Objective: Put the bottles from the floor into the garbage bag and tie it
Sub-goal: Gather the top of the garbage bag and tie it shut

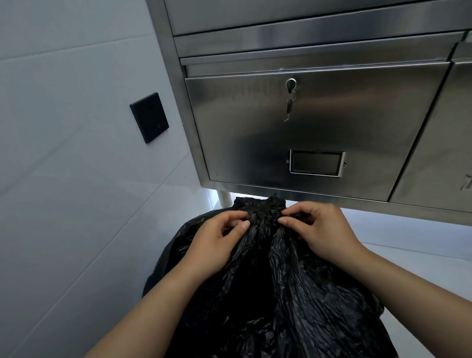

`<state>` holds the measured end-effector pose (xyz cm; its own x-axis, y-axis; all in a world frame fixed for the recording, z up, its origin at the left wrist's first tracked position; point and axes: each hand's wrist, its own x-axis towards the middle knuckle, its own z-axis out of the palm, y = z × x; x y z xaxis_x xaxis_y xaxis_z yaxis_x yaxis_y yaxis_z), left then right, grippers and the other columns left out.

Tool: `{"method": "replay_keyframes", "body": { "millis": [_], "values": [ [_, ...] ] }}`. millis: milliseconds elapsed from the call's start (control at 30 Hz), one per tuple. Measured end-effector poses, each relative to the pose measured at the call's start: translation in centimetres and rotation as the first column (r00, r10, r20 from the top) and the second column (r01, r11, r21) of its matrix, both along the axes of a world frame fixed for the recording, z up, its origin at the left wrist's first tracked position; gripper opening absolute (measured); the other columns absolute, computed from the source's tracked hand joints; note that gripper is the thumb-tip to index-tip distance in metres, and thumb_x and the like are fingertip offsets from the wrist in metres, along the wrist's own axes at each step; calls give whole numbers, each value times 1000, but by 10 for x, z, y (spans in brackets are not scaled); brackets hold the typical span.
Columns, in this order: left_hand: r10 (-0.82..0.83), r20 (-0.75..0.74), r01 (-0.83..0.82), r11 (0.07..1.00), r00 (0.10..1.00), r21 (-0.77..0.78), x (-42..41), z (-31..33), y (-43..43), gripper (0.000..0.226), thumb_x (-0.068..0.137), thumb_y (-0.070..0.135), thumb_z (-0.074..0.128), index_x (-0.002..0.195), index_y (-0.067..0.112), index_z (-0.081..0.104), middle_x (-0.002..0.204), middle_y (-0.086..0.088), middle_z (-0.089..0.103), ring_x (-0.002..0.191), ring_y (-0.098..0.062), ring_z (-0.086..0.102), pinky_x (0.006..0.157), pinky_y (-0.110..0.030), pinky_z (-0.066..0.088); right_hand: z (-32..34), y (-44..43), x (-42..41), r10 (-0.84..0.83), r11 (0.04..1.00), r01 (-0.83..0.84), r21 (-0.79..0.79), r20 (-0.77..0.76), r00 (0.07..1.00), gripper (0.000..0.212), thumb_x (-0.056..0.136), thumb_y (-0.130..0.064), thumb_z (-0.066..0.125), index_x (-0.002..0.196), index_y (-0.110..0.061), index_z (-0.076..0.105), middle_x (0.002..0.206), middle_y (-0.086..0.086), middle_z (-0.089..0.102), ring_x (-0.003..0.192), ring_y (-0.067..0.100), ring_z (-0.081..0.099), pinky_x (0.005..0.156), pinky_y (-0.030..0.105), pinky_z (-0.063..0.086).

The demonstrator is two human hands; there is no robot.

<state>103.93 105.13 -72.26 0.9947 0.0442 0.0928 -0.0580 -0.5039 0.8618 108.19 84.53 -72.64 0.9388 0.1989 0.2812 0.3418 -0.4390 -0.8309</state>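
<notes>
A large black garbage bag (273,284) stands on the floor in front of me, its top gathered into a crumpled neck. My left hand (218,241) pinches the gathered plastic from the left side. My right hand (317,229) pinches it from the right, fingertips close to those of the left. Both hands meet at the bunched neck just below the cabinet's lower edge. No bottles are visible; the bag's contents are hidden.
A stainless steel cabinet (321,117) with a lock and hanging key (290,96) and a label holder (316,163) rises right behind the bag. A white tiled wall (68,158) with a black panel (149,117) is on the left. Pale floor (419,252) lies to the right.
</notes>
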Motion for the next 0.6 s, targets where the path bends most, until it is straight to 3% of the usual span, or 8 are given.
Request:
{"method": "replay_keyframes", "body": {
  "millis": [133, 200, 333, 433, 600],
  "values": [
    [-9, -26, 7, 997, 1000, -74, -1, 7, -1, 19, 87, 24, 64, 105, 29, 69, 91, 12, 70, 86, 7, 63, 77, -4, 45, 2, 2, 0, -9, 1000, 10, -22, 44, 999, 8, 71, -32, 78, 75, -36, 72, 73, -21, 68, 74, -5, 63, 66, 6, 43],
    [-58, -73, 57, 998, 996, -19, -2, 11, 2, 21, 89, 25, 61, 109, 29, 68, 100, 14, 70, 92, 10, 62, 80, -2, 44, 2, 2, 1, -16, 999, 19, -33, 75, 997, 9, 71, -31, 78, 79, -31, 74, 72, -22, 66, 76, -6, 62, 66, 4, 42],
    [-149, -160, 175, 971, 976, 160, -3, 13, 4, 27, 95, 29, 50, 119, 26, 62, 113, 13, 66, 106, 0, 58, 96, -20, 43, 2, 1, 0, -17, 999, 19, -25, 96, 995, 9, 72, -27, 78, 80, -28, 75, 72, -25, 65, 76, -9, 61, 65, 3, 41],
    [-152, -169, 195, 940, 974, 281, -3, 12, 4, 24, 97, 33, 46, 114, 27, 60, 106, 11, 65, 101, -4, 59, 93, -27, 46, 1, 1, -1, -15, 1000, 16, -13, 90, 996, 9, 71, -27, 78, 79, -29, 75, 71, -26, 65, 72, -9, 61, 64, 3, 41],
    [-158, -163, 195, 949, 974, 249, -2, 11, 7, 23, 95, 34, 48, 108, 27, 65, 103, 11, 68, 98, -5, 61, 92, -29, 48, 2, -1, -1, -9, 1000, 7, 19, 86, 996, 15, 72, -27, 78, 73, -40, 70, 66, -29, 64, 67, -9, 60, 61, 3, 40]
  ]
}}
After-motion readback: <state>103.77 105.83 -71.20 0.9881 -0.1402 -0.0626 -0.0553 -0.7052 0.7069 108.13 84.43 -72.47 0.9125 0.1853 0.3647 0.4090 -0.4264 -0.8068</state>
